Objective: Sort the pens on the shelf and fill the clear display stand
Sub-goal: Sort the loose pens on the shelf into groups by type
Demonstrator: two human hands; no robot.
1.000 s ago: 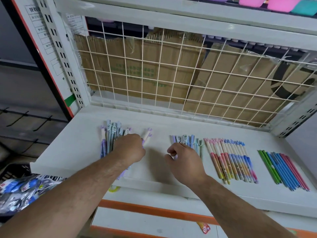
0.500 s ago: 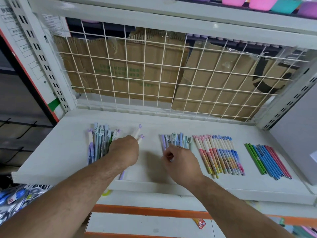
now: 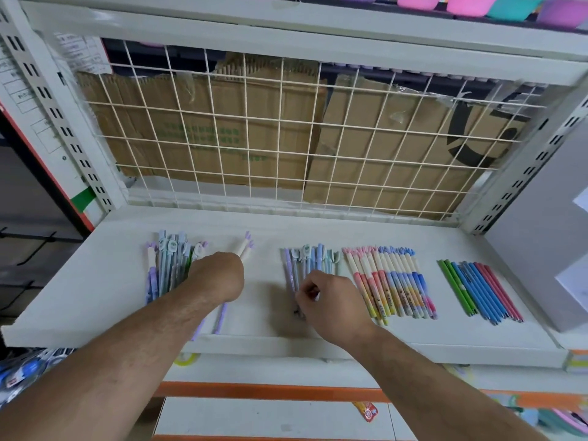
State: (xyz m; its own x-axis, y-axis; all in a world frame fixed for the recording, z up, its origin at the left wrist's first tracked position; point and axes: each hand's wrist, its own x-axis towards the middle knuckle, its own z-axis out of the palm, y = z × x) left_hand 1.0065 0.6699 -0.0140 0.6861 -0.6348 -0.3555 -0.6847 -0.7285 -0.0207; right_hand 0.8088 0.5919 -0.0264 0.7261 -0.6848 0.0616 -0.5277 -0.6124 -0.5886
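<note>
On my feed the white shelf [image 3: 95, 281] runs across the whole view, with a wire grid [image 3: 286, 138] standing along its back edge and flattened cardboard [image 3: 222, 128] behind the wires.

Farthest left lies a loose pile of pens [image 3: 165, 265] in blue, grey and purple, caps pointing to the back. Just beside it is the left hand [image 3: 219, 275], knuckles up. Its fingers are curled under and out of my sight. A few white pens with purple caps [image 3: 245, 249] run beneath it, caps showing past the knuckles and purple barrels poking out near the wrist towards the shelf's front lip. I cannot tell whether that hand grips them or only rests on them.

The two hands are apart, with bare shelf between them. The right hand [image 3: 331, 300] sits over the near end of the middle bunch of pens [image 3: 311, 259], fingers curled, thumb and forefinger pinching a single pen [image 3: 298, 308] at the bunch's left side.

Next to the right comes a neat row of pink and blue pens [image 3: 391, 281] laid side by side, close to the middle bunch. Well apart from it lies a row of green, blue and pink pens [image 3: 477, 288]. A grey box [image 3: 547, 249] stands at the shelf's right end.
</note>
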